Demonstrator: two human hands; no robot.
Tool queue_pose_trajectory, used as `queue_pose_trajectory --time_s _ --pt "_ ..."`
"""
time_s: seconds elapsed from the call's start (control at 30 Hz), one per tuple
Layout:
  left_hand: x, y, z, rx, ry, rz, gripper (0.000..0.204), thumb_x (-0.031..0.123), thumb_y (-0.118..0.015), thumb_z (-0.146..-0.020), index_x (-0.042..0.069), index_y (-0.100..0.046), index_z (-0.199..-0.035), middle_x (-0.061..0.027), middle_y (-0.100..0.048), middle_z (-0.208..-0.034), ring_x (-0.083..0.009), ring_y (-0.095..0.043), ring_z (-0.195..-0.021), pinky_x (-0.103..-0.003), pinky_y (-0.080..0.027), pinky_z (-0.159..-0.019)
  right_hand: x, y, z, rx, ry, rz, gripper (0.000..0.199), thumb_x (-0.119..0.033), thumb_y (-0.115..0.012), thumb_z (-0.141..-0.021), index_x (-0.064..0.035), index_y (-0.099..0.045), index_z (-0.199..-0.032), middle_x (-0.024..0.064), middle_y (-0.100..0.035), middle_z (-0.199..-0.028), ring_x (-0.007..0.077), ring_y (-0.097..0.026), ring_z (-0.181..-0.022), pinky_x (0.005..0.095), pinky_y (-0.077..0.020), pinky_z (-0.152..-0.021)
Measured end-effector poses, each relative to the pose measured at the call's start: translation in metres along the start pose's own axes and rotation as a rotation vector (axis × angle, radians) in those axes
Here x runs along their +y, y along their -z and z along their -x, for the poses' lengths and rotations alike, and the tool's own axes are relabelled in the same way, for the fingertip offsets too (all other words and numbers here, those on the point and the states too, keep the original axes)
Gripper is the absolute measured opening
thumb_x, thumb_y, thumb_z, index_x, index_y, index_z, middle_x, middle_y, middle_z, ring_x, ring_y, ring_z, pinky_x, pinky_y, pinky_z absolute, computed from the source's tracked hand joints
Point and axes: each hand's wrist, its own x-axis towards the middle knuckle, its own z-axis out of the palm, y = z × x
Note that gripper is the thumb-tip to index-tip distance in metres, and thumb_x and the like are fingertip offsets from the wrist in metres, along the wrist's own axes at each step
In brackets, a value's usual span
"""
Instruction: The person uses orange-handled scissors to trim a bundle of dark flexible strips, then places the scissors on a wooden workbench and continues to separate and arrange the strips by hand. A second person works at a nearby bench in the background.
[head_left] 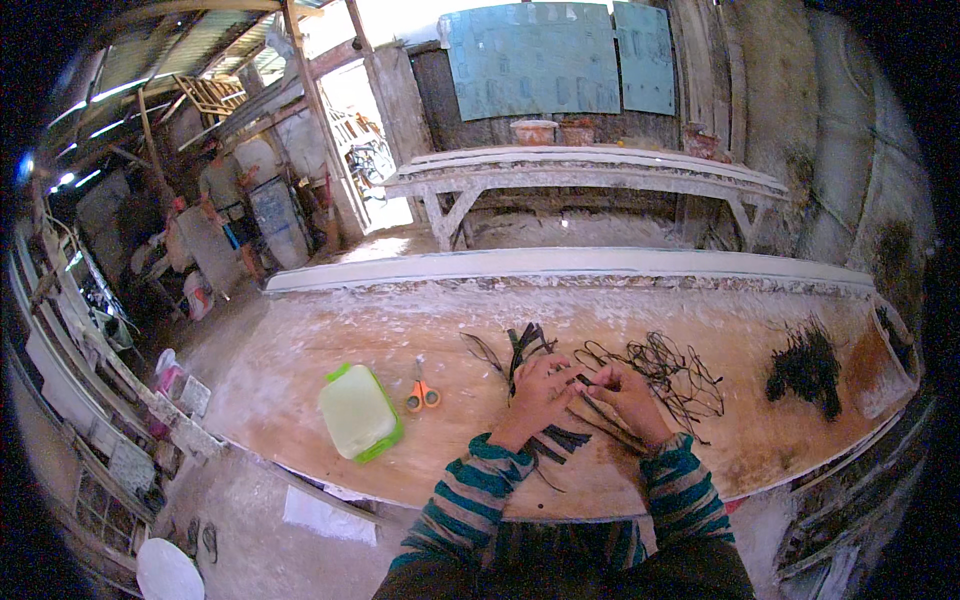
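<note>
My left hand lies over a bundle of flat black strips, whose ends stick out above and below it. Its fingertips meet those of my right hand, which is closed in a pinch. Between the two hands a thin dark strip shows, gripped at the fingertips; the rest of it is partly hidden. Just right of my right hand spreads a loose tangle of black cord. Orange-handled scissors lie to the left of my left hand, blades pointing away from me.
A green-rimmed plastic container sits left of the scissors on the wooden table. At right are a black bundle of strands and a tipped brown container. A long white board edges the far side. A person stands far left.
</note>
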Motion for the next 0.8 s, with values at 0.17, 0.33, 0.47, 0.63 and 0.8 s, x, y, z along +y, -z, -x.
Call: queue_pose_trajectory --time_s 0.17,0.33,0.47,0.63,0.8 --pt "-0.002 -0.001 0.0 0.07 -0.037 -0.02 0.027 0.011 -0.062 -0.073 0.015 -0.064 -0.099 -0.0036 -0.054 -0.1 -0.0224 -0.05 -0.096 -0.039 -0.035 -0.085 -0.01 -0.003 0.003 -0.056 -0.053 -0.185 0.012 -0.005 -0.063 -0.076 -0.0037 -0.059 -0.087 0.0014 -0.06 -0.082 0.0102 -0.055 -0.079 0.0242 -0.0438 -0.072" --pt "-0.02 -0.003 0.001 0.274 -0.018 0.022 0.029 0.0 -0.06 -0.07 0.01 -0.065 -0.097 -0.009 -0.057 -0.094 -0.0272 -0.054 -0.088 -0.037 -0.043 -0.075 -0.024 -0.005 0.006 -0.138 -0.082 -0.257 0.021 -0.005 -0.06 -0.078 -0.0018 -0.06 -0.099 0.0032 -0.062 -0.09 0.0106 -0.056 -0.083 0.0241 -0.044 -0.077" --pt "-0.011 0.013 -0.008 0.453 0.14 0.098 0.028 -0.004 -0.057 -0.069 0.007 -0.064 -0.094 -0.0095 -0.057 -0.087 -0.0273 -0.054 -0.083 -0.034 -0.043 -0.072 -0.024 0.0 0.009 -0.179 -0.111 -0.197 0.015 -0.009 -0.058 -0.082 0.0004 -0.06 -0.093 0.0041 -0.061 -0.083 0.0101 -0.056 -0.074 0.0233 -0.0452 -0.068" --pt "-0.023 0.021 -0.008 0.527 0.223 0.119 0.026 -0.003 -0.056 -0.071 0.006 -0.064 -0.095 -0.01 -0.057 -0.087 -0.0269 -0.054 -0.082 -0.034 -0.043 -0.073 -0.024 0.007 0.007 -0.248 -0.176 -0.251 0.013 -0.012 -0.055 -0.084 -0.0009 -0.06 -0.08 0.0052 -0.06 -0.073 0.0108 -0.056 -0.062 0.0239 -0.0461 -0.061" --pt "-0.038 0.019 -0.006 0.525 0.212 0.068 0.02 0.0 -0.056 -0.076 0.004 -0.064 -0.095 -0.0101 -0.057 -0.084 -0.0249 -0.055 -0.079 -0.032 -0.043 -0.071 -0.01 0.018 0.003 -0.217 -0.124 -0.519 0.012 -0.014 -0.055 -0.085 -0.0029 -0.056 -0.079 0.0036 -0.058 -0.065 0.0125 -0.056 -0.056 0.0249 -0.0456 -0.059"
